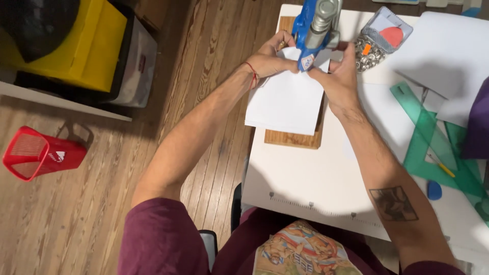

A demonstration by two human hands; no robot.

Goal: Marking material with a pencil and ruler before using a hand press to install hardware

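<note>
**Paper Held Under a Blue Press**

While a white paper stack (285, 99) lies on a wooden board (294, 137), its far edge is pushed beneath the nose of a blue and grey press (316, 28) standing upright at the board's far end. The stack's left corner is pinched by the left hand (269, 58), its grip pressed together on the paper just beside the press; a red string is worn at that wrist. The right corner is pinched by the right hand (340, 76), whose fingers are folded on the sheets, touching the press base. The board is set at the left edge of a white worktop (305, 178), and the stack overhangs it slightly on the left.

Just right of the press, an open bag of silver eyelets (374, 43) is seen. Green set squares (433, 142) are laid farther right, well apart from the hands, with loose white sheets (448, 51) beyond them. On the wooden floor to the left, a red basket (38, 153) is tipped on its side.
</note>
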